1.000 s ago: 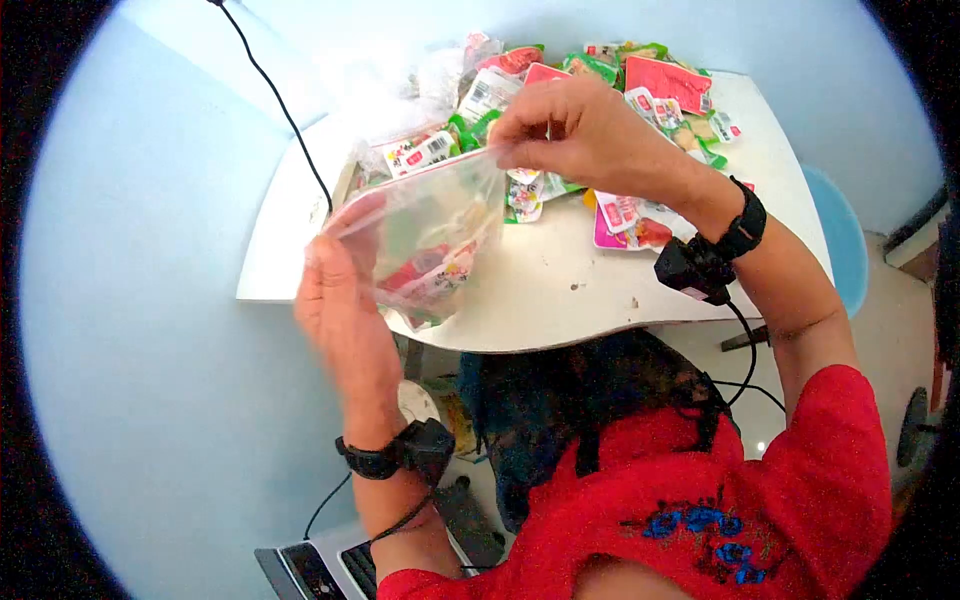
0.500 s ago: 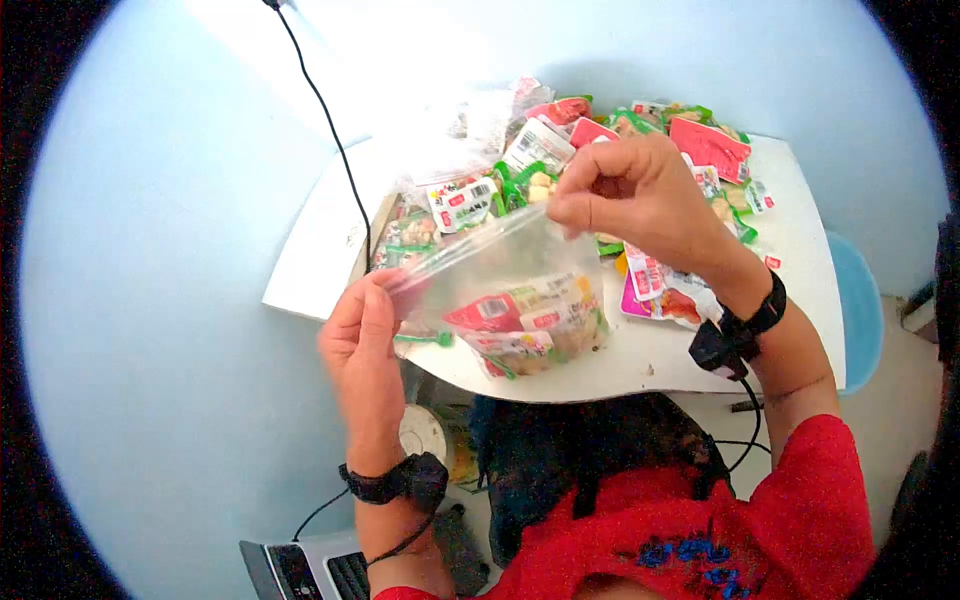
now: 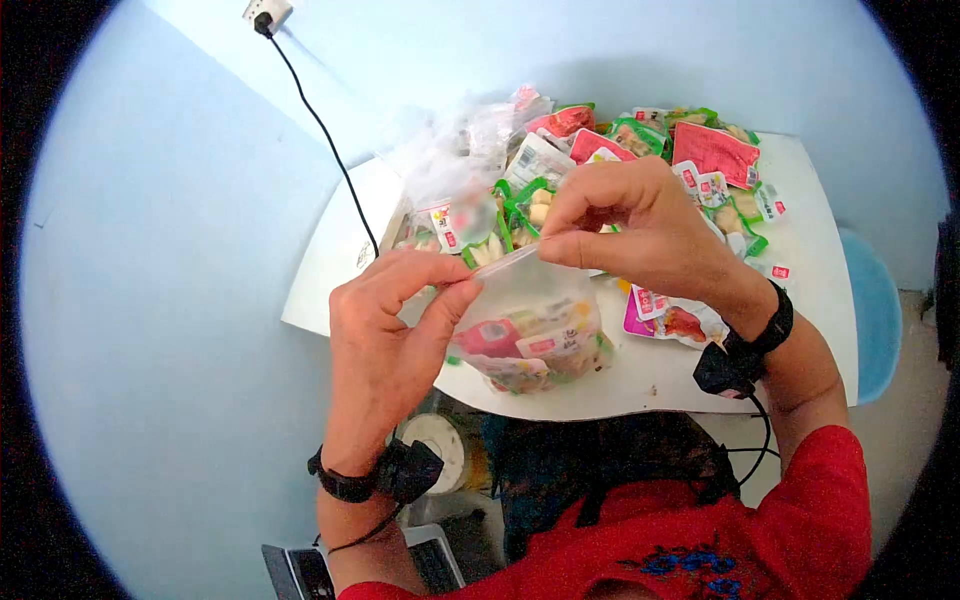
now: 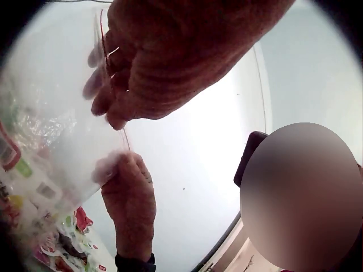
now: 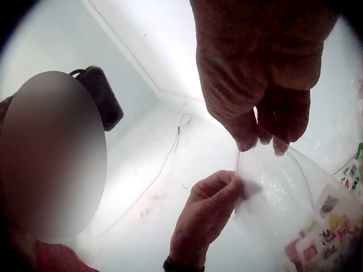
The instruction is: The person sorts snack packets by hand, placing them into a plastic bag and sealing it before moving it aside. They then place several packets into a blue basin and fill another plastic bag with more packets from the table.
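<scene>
Here in the middle of the head view, a clear zip bag [image 3: 515,303] hangs between the two hands, colourful food packets [image 3: 545,345] bunched in its bottom! The left hand [image 3: 390,325], left of centre, pinches the bag's mouth between thumb and forefinger; the right hand [image 3: 640,225], right of centre, pinches the same edge nearby, thumb against forefinger. A red line [image 4: 104,45] runs along that mouth, upper left in the left wrist view. Behind, across the upper middle, a heap of snack packets [image 3: 620,140] crowds the white table [image 3: 810,250], a red packet [image 3: 715,155] at its right
</scene>
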Demonstrator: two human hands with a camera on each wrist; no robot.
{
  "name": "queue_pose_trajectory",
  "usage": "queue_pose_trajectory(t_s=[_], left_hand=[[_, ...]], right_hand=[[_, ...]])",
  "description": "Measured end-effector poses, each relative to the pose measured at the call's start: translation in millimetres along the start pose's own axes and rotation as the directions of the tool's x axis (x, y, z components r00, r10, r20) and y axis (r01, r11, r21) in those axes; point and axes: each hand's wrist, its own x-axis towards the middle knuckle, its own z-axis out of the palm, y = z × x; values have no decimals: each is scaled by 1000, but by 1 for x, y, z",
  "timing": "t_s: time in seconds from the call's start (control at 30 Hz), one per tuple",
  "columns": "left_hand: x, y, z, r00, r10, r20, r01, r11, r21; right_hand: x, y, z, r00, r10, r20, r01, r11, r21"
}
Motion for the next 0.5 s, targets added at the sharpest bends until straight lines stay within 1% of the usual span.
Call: queue_pose_trajectory(t_s=[0.1, 0.2, 0.3, 0.37, 0.5], left_hand=[[1, 1, 1, 1000, 4, -13, -4, 1000, -5], [-1, 3, 0, 1000, -10, 4, 10, 1000, -27], [-4, 6, 1, 1000, -26, 2, 26, 998, -61], [-5, 10, 1, 999, -51, 6, 52, 997, -52], [-6, 13, 0, 1000, 1, 3, -1, 1000, -8]], right_hand=[[2, -1, 1, 996, 85, 18, -87, 986, 142], [4, 0, 11, 990, -108, -91, 117, 988, 98], [0, 5, 17, 994, -102, -35, 104, 992, 72], [-2, 4, 18, 993, -105, -50, 108, 993, 51], [-2, 4, 21, 982, -165, -86, 168, 985, 30]])
